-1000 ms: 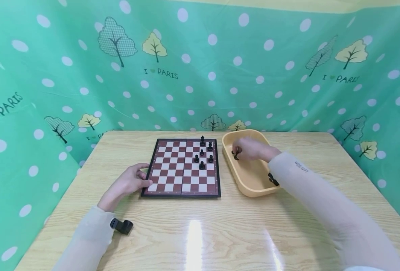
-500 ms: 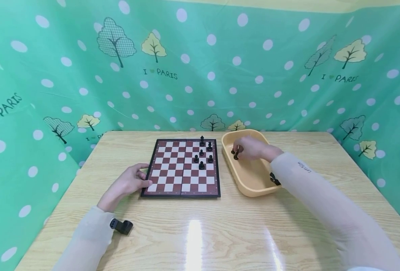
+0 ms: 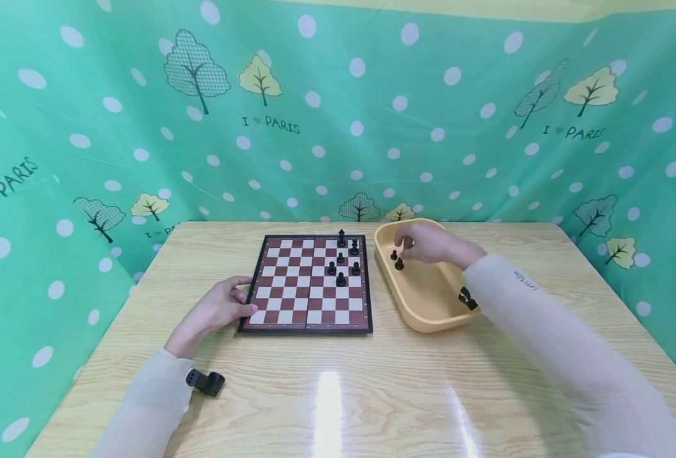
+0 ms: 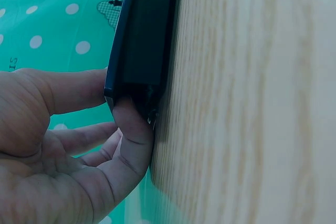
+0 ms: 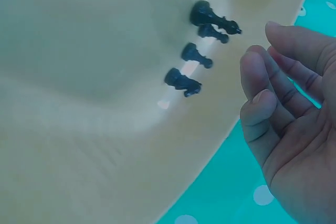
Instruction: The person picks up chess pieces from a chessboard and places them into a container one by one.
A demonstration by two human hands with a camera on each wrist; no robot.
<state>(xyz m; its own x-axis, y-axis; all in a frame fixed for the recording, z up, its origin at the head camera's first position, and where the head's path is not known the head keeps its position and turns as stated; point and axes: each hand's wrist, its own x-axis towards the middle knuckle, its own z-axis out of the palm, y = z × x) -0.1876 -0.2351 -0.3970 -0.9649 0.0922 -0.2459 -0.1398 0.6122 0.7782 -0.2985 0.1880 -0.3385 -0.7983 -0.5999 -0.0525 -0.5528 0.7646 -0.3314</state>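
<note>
From the head, the left hand (image 3: pixel 214 308) grips the board's (image 3: pixel 283 286) left edge; six pieces (image 3: pixel 341 280) stand on its far right. A narrow strip of table (image 3: pixel 269 394) separates board and tray (image 3: pixel 426 299). At the left wrist, one finger bends against the board's edge. At the right wrist, four pieces (image 5: pixel 196 54) lie by the tray wall; the right hand (image 5: pixel 299 103) holds nothing, loosely bent.

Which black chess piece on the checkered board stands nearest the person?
The front black chess piece on the brown-and-white checkered board; the other five stand farther back.
</note>
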